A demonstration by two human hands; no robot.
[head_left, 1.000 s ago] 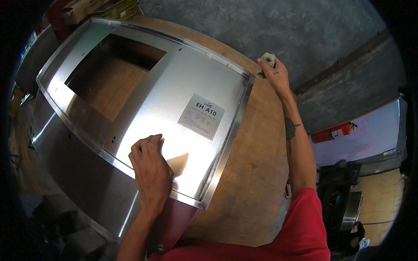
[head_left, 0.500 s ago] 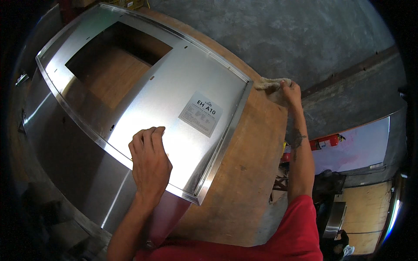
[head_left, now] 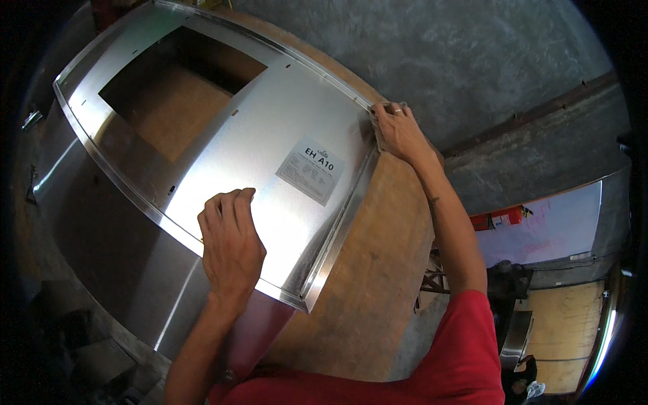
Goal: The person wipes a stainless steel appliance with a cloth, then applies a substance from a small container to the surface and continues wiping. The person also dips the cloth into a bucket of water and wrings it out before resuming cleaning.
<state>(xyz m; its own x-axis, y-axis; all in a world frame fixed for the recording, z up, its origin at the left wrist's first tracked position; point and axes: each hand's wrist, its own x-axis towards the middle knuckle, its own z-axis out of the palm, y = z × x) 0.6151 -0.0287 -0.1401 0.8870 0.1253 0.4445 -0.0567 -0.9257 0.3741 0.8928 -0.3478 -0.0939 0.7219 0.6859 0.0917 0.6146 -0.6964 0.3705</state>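
Note:
A shiny sheet-metal panel [head_left: 250, 148] with raised edges and a large rectangular opening lies across a wooden board [head_left: 361, 290]. At its far right corner my right hand [head_left: 399, 131] presses down a greyish rag [head_left: 379, 135], mostly hidden under the fingers. My left hand [head_left: 233, 246] is over the near edge of the panel, back up, fingers bent and held together. A tiny yellow spot shows beside that hand; whatever lies inside its fingers is hidden. A silver printed label [head_left: 311, 170] sits on the panel between my hands.
Below the near edge hangs a darker metal side [head_left: 121, 250]. A concrete wall [head_left: 445, 61] runs along the far side. To the right are a red fire extinguisher [head_left: 499, 217], a white board [head_left: 547, 236] and a person [head_left: 524, 374] lower down.
My right hand has moved left with the rag, from beyond the board's far corner onto the panel's corner. My left hand has barely moved.

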